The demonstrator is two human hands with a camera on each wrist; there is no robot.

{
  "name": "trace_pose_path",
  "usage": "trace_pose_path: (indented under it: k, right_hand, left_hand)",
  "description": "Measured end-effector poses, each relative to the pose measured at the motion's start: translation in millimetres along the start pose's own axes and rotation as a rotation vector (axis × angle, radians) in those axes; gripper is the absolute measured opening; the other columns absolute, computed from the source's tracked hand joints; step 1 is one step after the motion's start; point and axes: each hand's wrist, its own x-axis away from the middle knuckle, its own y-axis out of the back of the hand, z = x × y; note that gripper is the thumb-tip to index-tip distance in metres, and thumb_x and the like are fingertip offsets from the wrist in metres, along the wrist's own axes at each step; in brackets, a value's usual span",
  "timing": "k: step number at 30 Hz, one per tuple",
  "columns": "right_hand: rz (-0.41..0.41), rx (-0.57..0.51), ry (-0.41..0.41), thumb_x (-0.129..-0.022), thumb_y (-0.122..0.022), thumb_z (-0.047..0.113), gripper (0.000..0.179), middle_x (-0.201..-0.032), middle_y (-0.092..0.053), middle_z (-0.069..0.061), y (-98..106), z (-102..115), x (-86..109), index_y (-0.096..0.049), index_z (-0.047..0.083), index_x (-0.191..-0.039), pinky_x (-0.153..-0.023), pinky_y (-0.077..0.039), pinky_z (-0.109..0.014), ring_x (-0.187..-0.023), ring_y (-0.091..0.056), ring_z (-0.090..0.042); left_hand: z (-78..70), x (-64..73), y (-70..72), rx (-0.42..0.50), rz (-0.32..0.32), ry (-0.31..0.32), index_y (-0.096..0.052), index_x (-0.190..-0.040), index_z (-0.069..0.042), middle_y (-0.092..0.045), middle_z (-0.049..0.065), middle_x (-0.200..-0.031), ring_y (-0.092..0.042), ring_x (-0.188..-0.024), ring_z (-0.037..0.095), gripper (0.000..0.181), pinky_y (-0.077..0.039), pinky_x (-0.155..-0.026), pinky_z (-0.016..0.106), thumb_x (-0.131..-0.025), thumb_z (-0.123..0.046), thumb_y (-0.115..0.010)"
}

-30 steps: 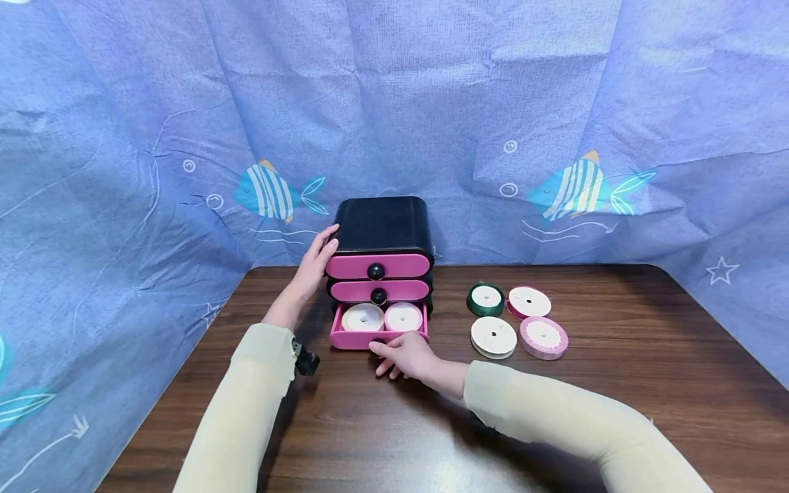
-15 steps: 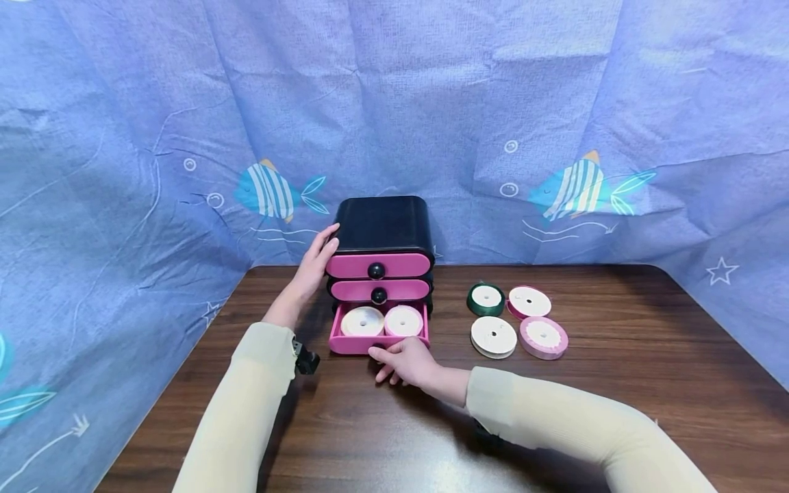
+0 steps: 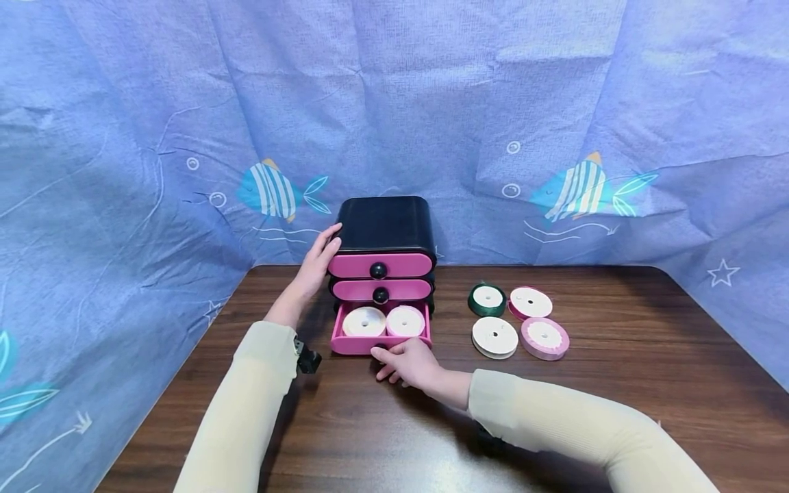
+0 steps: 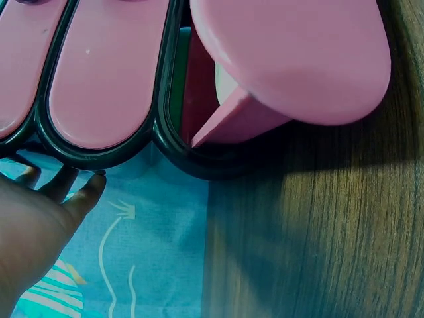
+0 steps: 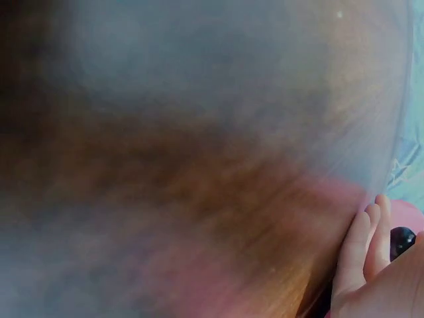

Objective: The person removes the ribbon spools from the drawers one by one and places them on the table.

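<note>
A black cabinet (image 3: 385, 222) with pink drawer fronts stands on the table. Its bottom drawer (image 3: 354, 345) is pulled out, and inside lie a cream ribbon spool (image 3: 364, 322) and a pale pink ribbon spool (image 3: 405, 321), side by side. At that drawer's front, my right hand (image 3: 411, 363) pinches the drawer knob, mostly hidden behind the fingers. My left hand (image 3: 314, 267) rests with extended fingers against the cabinet's left side; in the left wrist view its fingertips touch the black frame (image 4: 99, 159). The upper drawer (image 3: 407, 265) and middle drawer (image 3: 409, 289) are closed.
Right of the cabinet lie a green ribbon spool (image 3: 487, 300), a magenta-edged spool (image 3: 530, 302), a white spool (image 3: 495, 337) and a pink spool (image 3: 544, 338). Behind the brown table (image 3: 370, 424) hangs a blue fish-print cloth (image 3: 394, 103). Blur fills most of the right wrist view.
The bottom drawer has slid slightly farther out toward me with its two spools, my right hand moving along with it. Over the last half second little differs. My left hand stays on the cabinet.
</note>
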Motion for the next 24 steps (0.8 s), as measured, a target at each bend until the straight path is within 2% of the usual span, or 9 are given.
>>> trace_pose_path:
  k: [13,20,24]
  right_hand:
    - [0.008,-0.003,-0.026,-0.095,-0.063,0.037,0.039,-0.069,-0.071,-0.006,-1,0,3.3,-0.075,0.001,-0.087,-0.044,-0.04,-0.023,-0.055,-0.059,-0.011]
    - [-0.001,-0.004,-0.019,-0.094,-0.063,0.037,0.039,-0.069,-0.071,-0.006,-2,0,3.9,-0.075,0.001,-0.086,-0.043,-0.04,-0.023,-0.055,-0.058,-0.01]
    - [-0.01,0.006,-0.019,-0.094,-0.063,0.037,0.038,-0.069,-0.071,-0.005,-2,0,3.8,-0.076,0.002,-0.085,-0.043,-0.041,-0.024,-0.056,-0.06,-0.011]
  left_hand:
    - [-1.4,1.0,-0.1,-0.008,0.001,0.01,-0.025,-0.154,-0.006,-0.014,0.016,-0.159,-0.019,-0.143,0.032,0.055,-0.025,-0.109,0.051,-0.104,-0.026,-0.038]
    - [22.1,-11.0,3.3,-0.001,-0.017,-0.012,-0.027,-0.154,-0.013,-0.015,0.009,-0.16,-0.02,-0.143,0.027,0.054,-0.024,-0.11,0.05,-0.104,-0.03,-0.039]
    - [7.8,-3.9,0.4,0.006,-0.009,0.0,-0.026,-0.154,-0.009,-0.015,0.013,-0.16,-0.019,-0.143,0.029,0.054,-0.024,-0.11,0.05,-0.104,-0.026,-0.038]
